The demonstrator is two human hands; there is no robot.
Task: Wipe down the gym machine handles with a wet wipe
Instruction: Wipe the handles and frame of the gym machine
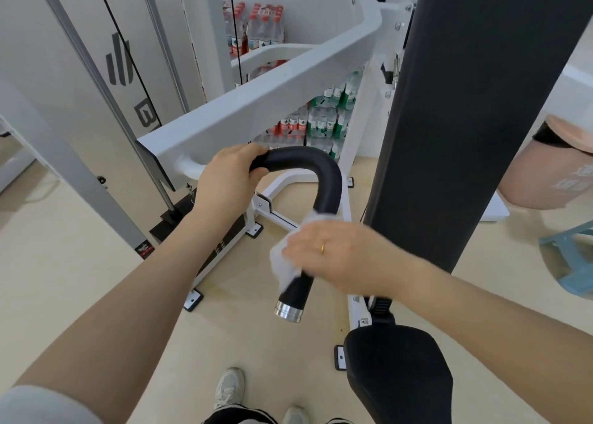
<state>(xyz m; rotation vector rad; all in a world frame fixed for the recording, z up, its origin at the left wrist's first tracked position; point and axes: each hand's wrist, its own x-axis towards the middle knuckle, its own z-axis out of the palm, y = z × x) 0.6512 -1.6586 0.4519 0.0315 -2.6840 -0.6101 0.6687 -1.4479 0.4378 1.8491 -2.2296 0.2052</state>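
Nearest the lens: 2 bare forearms reaching forward over a pale floor (80,263), 2 sneakers (229,388) below. Left hand (224,179) wrapped around the upper end of the black curved handle (324,173), fingers curled over the foam near its white mount. Right hand (340,256), gold ring (323,248) on 1 finger, curled around the lower straight run of the same handle with the white wet wipe (284,263) pinched between palm and grip, just above the chrome end cap (288,311). Black seat (398,375) to the right, tall black back pad (475,118) behind it.

Likely trouble: wipe bunched to 1 side, so the far face of the grip and the bend could go unwiped; section under the left hand also uncovered until that hand shifts. Wipe hanging loose at its lower edge, liable to slip off past the end cap. Handle arm possibly free to swing if the steadying hold loosens.

Legible writing: a large grey "B" beneath a striped logo on the white weight-stack shroud (122,80); rest cut off. Labels on stacked water bottles (321,122) and a small red sticker on the frame too small to read.
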